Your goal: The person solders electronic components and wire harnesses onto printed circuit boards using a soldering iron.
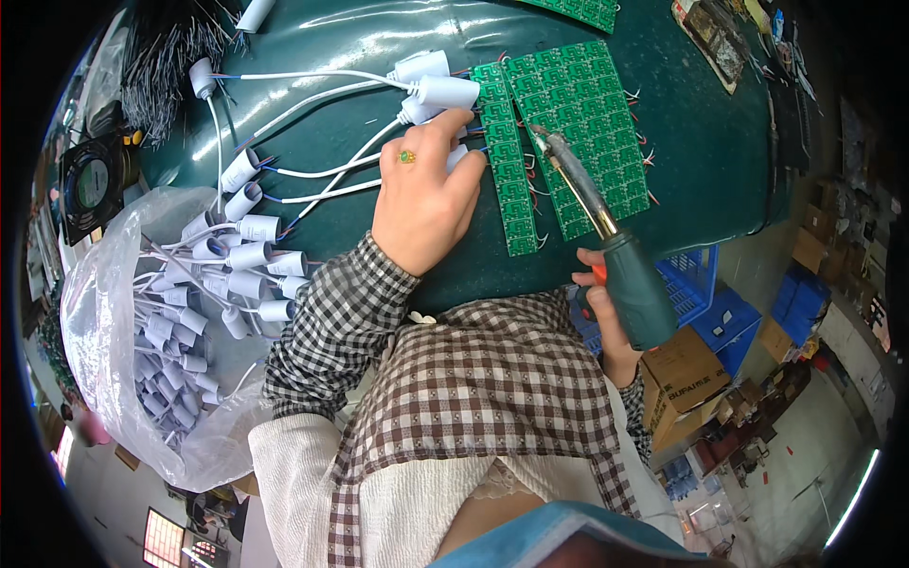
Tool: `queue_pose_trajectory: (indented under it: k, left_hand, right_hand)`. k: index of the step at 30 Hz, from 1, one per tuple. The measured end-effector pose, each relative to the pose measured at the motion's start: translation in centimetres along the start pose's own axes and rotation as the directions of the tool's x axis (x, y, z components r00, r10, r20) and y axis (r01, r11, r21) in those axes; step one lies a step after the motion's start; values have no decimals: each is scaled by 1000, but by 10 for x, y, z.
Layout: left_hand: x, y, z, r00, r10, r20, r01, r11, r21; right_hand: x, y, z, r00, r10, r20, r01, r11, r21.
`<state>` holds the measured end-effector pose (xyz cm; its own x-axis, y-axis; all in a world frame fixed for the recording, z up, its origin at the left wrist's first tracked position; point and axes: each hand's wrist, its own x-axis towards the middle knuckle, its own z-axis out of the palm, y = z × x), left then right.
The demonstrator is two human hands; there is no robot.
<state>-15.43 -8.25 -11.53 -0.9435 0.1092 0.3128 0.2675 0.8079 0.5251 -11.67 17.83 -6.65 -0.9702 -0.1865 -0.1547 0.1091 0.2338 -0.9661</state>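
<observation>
My left hand (pixel 426 194), wearing a ring with a green stone, is closed at the left edge of a narrow strip of green circuit boards (pixel 511 189). Its fingers pinch a white cylindrical cap (pixel 456 158), partly hidden by the hand, with thin wires reaching the strip. More white caps (pixel 447 92) with white cables lie just beyond my fingertips. In my right hand (pixel 611 322) is a soldering iron (pixel 634 284) with a dark green handle. The tip points up and left over a larger circuit board panel (pixel 578 123), from whose right edge short red and white wires stick out.
A clear plastic bag (pixel 104 312) full of white caps hangs at the table's left edge. Bundled dark wires (pixel 170 71) and a black fan (pixel 95 180) sit at far left. A stained soldering tray (pixel 710 43) is at far right. Blue crates (pixel 686 284) and a cardboard box (pixel 682 379) stand below right.
</observation>
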Motion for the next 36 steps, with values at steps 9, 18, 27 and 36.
queue_pose_trajectory:
  k: [9,18,27,36]
  left_hand:
    - [6,-3,-2,997,59,-52,-54,994,92]
    - [17,-13,-19,967,194,168,-209,975,78]
    - [17,-23,-8,977,174,122,-174,985,-13]
    - [19,-21,-9,986,136,96,-128,989,-79]
  right_hand:
    - [-1,2,0,1000,10,7,-10,1000,-13]
    - [-1,2,0,1000,22,12,-22,999,-46]
    - [0,1,0,1000,7,27,-5,998,-65]
    - [0,3,-1,988,-115,99,140,945,-296]
